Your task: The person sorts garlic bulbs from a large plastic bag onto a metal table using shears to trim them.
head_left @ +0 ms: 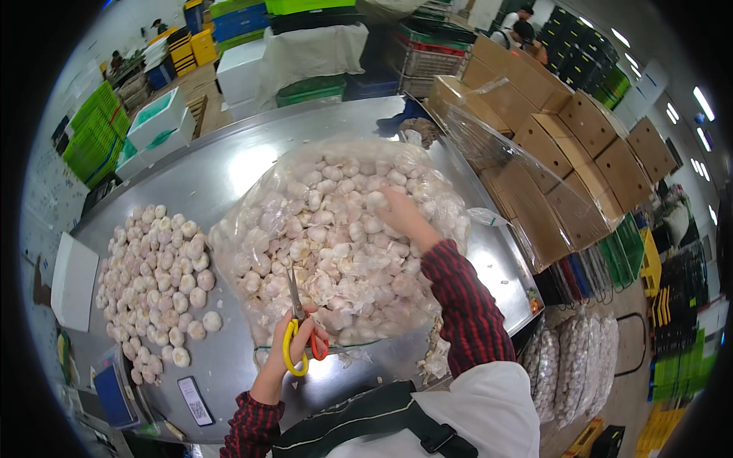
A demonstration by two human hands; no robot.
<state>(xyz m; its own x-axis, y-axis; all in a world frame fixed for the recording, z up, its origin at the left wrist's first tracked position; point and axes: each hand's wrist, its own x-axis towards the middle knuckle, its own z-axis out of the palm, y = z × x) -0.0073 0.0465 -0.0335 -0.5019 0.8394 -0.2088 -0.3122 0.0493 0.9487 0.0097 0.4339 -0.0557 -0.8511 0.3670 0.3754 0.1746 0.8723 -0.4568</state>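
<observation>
A large clear plastic bag [229,229] lies spread on the metal table, full of garlic bulbs and loose papery skins. My left hand [309,336], at the bag's near edge, is closed on scissors [295,294] with one yellow and one red handle loop; their blades point away from me over the skins. Deeper in the bag, my right hand [402,216] reaches among the bulbs, its fingers closed around a garlic bulb [376,201]. The fingertips are partly hidden. To the left, a wide pile of garlic bulbs [156,267] rests on the tabletop.
The metal table [206,164] carries a phone [195,401] near its front edge and a white foam piece [74,282] at the left. Cardboard boxes [542,145] stand along the right side. Net sacks of garlic [576,366] sit below right. Stacked crates [95,133] and other people are farther off.
</observation>
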